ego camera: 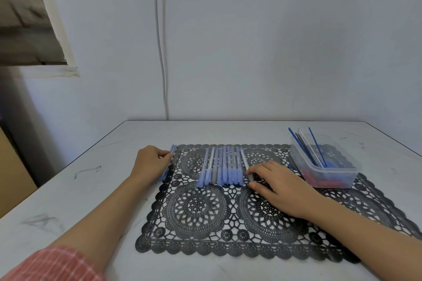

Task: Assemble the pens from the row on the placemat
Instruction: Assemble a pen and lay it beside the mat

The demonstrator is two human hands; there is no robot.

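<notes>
A row of several blue and white pens lies side by side on the far half of a black lace placemat. My right hand lies on the mat just right of the row, its fingers curled round the near end of the rightmost pen, a pale one with a grey tip. My left hand rests at the mat's left edge, fingertips against a couple of blue pens that lie there. A clear plastic tub at the mat's far right holds thin blue, black and white refills and small coloured parts.
The white table stands against a pale wall, its far edge just behind the mat and its left edge slanting away. A white cable runs down the wall behind the table. Scuff marks show on the tabletop at left.
</notes>
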